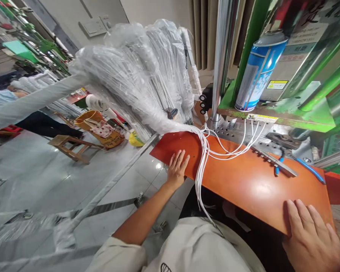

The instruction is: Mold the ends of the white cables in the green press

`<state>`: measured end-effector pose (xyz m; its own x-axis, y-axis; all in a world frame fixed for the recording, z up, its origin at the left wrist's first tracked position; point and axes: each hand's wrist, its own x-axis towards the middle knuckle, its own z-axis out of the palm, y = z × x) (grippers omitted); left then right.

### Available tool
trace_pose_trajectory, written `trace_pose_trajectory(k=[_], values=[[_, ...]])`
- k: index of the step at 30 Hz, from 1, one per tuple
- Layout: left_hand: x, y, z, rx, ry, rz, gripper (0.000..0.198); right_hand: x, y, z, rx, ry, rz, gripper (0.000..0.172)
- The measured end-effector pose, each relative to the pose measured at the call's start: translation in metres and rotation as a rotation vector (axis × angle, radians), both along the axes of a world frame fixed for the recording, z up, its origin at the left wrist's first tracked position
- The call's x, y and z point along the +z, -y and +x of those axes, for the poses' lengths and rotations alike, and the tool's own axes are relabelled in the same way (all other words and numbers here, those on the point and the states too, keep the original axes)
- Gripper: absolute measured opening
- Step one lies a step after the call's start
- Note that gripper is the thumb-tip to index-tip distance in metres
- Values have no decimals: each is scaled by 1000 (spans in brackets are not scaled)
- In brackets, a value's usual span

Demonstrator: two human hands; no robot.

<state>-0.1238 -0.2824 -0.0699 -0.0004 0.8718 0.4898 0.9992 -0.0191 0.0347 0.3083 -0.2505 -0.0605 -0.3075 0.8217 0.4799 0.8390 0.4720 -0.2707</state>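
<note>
My left hand lies flat on an orange-brown board, fingers apart, right beside a bundle of white wires. The wires run across the board and hang down past its edge. They lead back into a large sheaf of white cables wrapped in clear plastic. My right hand rests on the board's near edge, holding nothing. A metal strip with small pins and blue-sheathed wires lie on the board.
A green machine with a steel column and a perforated metal plate stands behind the board, with a blue-and-white spray can on its ledge. A wooden stool, a yellow basket and a seated person's legs are on the tiled floor at left.
</note>
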Motion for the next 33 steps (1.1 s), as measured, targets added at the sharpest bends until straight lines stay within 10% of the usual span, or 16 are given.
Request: trace_pose_trajectory(k=[6, 13, 25, 33], values=[[8, 52, 40, 56, 437, 103, 37, -5, 47, -79, 558, -293, -301, 60], [3, 55, 90, 65, 1544, -192, 38, -29, 41, -195, 595, -735, -969, 42], [11, 45, 93, 23, 1845, -285, 49, -17, 42, -194, 480, -1065, -1204, 42], [15, 46, 98, 15, 1750, -287, 39, 12, 44, -180, 327, -1003, -1062, 38]])
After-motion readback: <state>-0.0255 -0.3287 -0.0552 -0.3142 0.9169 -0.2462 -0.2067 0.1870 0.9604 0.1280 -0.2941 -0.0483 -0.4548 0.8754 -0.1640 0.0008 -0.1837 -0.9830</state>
